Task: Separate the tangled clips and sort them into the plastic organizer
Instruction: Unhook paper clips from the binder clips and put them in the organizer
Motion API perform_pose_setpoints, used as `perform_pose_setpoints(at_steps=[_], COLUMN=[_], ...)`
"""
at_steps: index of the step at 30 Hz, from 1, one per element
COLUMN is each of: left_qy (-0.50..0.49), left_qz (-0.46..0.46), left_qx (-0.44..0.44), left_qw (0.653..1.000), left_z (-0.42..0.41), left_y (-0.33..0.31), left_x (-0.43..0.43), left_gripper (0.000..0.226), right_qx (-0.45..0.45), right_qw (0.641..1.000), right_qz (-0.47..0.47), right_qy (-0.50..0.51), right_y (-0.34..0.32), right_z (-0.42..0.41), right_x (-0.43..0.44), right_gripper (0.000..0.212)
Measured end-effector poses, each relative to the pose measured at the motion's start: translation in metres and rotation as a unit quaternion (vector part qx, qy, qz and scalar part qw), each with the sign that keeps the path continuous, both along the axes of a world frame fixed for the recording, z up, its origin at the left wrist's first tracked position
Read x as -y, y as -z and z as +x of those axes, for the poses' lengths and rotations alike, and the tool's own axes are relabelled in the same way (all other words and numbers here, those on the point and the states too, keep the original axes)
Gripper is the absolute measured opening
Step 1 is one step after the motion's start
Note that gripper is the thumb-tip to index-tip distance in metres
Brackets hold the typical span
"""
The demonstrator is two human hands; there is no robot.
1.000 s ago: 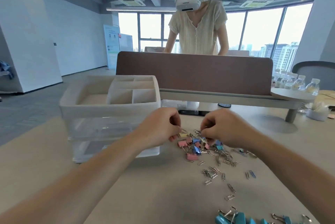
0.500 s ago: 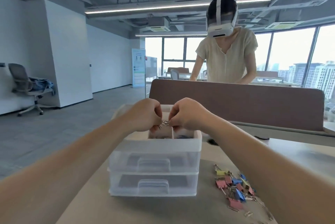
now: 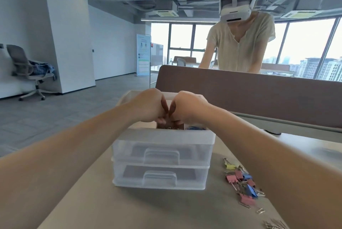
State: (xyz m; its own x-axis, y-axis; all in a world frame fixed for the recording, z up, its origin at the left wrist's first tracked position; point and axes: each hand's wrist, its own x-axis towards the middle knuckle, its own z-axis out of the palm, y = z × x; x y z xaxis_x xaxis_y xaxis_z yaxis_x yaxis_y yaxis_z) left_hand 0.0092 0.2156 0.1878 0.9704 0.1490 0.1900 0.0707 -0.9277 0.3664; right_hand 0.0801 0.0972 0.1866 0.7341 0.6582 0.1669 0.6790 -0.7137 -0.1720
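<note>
Both hands are up over the organizer (image 3: 162,156) now, a clear change from a second ago, when they were down in the clip pile (image 3: 243,186) on the tabletop (image 3: 129,210) picking at the tangle. The left hand (image 3: 148,105) and right hand (image 3: 188,107) sit knuckle to knuckle above the open top tray, fingertips pinched tight together and pointing down into a front compartment. Something small is between them, surely a clip from that tangle, but it is too hidden by the fingers to say what it is or which hand truly holds it.

Half a second back the hands were already here with a bit of wire showing between them; now they have dipped lower, right at the tray rim. Silver clips glint in the compartment just beneath the fingertips, and blue ones show in the compartment to the right of it.

So the carry is done, and this looks like the last bit of pulling apart or the drop itself. Plenty is left: pink, blue and yellow binder clips lie knotted to the right of the organizer, with loose paper clips (image 3: 273,226) nearer the tabletop edge. Both drawers below are closed.
</note>
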Motion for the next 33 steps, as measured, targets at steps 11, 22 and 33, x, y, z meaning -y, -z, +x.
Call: perform_pose_setpoints(at_steps=[11, 22, 33], left_qy=[0.007, 0.062, 0.214], left_qz=[-0.118, -0.126, -0.152], left_qx=[0.051, 0.115, -0.014], left_qw=[0.992, 0.983, 0.965], left_z=[-0.007, -0.028, -0.019], left_y=[0.01, 0.013, 0.098], left_x=[-0.007, 0.032, 0.162], left_gripper=[0.019, 0.012, 0.007], right_qx=[-0.008, -0.025, -0.065], right_qw=[1.0, 0.996, 0.992], right_qz=[0.009, 0.087, 0.049], right_qy=[-0.006, -0.007, 0.098], right_y=[0.002, 0.0, 0.067], right_z=[-0.003, -0.029, -0.046], right_x=[0.004, 0.067, 0.235], right_gripper=[0.017, 0.014, 0.004])
